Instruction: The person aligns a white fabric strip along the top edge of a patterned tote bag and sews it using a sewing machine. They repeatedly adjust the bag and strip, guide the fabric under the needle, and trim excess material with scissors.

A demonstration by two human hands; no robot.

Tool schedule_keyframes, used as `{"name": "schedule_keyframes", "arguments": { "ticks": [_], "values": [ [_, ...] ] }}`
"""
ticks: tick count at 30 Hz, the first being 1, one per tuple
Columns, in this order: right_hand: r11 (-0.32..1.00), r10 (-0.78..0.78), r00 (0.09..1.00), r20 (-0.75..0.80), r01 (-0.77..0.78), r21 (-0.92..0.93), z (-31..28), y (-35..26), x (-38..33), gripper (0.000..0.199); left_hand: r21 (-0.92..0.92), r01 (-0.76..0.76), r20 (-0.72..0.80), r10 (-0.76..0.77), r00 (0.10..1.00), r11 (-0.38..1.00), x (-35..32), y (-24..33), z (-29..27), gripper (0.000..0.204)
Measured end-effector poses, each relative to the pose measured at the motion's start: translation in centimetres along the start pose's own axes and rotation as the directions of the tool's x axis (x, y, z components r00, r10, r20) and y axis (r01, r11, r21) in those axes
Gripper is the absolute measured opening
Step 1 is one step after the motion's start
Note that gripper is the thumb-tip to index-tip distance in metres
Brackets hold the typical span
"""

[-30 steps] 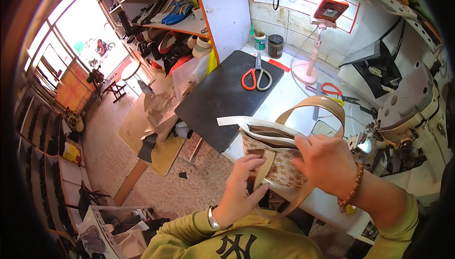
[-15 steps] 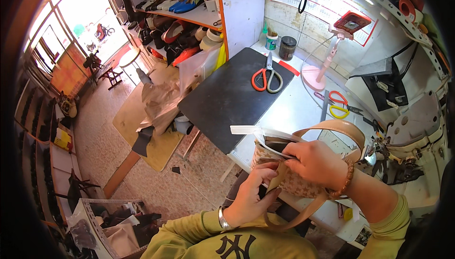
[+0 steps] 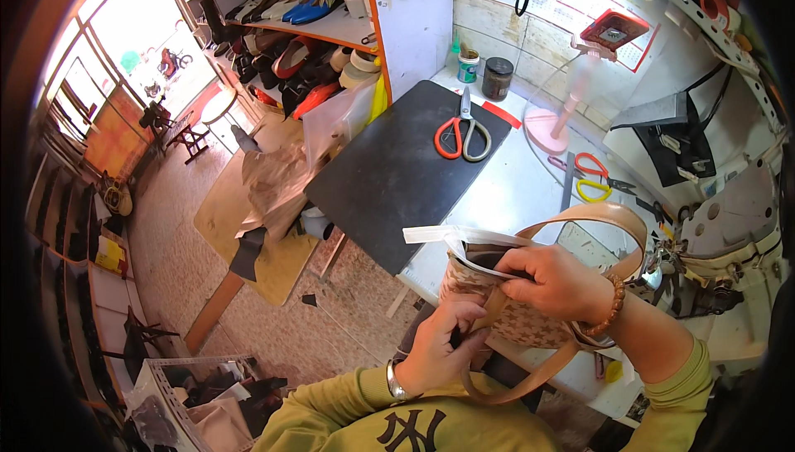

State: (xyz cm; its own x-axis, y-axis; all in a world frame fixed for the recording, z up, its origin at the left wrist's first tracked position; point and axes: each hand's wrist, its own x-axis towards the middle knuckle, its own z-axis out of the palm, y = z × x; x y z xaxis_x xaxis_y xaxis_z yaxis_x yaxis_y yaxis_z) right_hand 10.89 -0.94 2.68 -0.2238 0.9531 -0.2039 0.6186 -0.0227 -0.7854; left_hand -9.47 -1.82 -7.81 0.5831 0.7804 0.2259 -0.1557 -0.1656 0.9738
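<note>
A tan handbag with a pale star pattern is held between my hands above the near edge of the white table. My right hand grips its top rim, the fingers bent over into the opening. Lower on the side, my left hand pinches a tan strip that runs down the bag. A white zipper tape sticks out to the left from the rim. One brown handle arches up behind my right hand; the other handle hangs below. The bag's inside is mostly hidden.
Scissors with red and grey handles lie on a black mat. Red-and-yellow scissors lie near a pink phone stand. A sewing machine stands at right. Two jars are at the back; shoe shelves stand beyond.
The view has shifted slightly. Both hands keep their hold on the bag; my left fingers have closed in over the tan strip, covering more of it.
</note>
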Motion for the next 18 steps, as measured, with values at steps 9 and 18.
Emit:
{"name": "schedule_keyframes", "arguments": {
  "ticks": [9, 18],
  "values": [
    [0.998, -0.038, 0.999, 0.025, 0.039, -0.056, 0.6, -0.7, 1.6, 0.023, 0.038, -0.122, 0.065, 0.119, 0.991, 0.992, 0.6, 0.0, -1.1, 0.039],
    [0.956, 0.034, 0.994, 0.105, -0.062, 0.286, 1.3, -0.2, 1.7, 0.028, 0.27, -0.289, -0.026, 0.307, 0.951, 0.919, 1.2, 1.2, -2.1, 0.036]
  ]
}}
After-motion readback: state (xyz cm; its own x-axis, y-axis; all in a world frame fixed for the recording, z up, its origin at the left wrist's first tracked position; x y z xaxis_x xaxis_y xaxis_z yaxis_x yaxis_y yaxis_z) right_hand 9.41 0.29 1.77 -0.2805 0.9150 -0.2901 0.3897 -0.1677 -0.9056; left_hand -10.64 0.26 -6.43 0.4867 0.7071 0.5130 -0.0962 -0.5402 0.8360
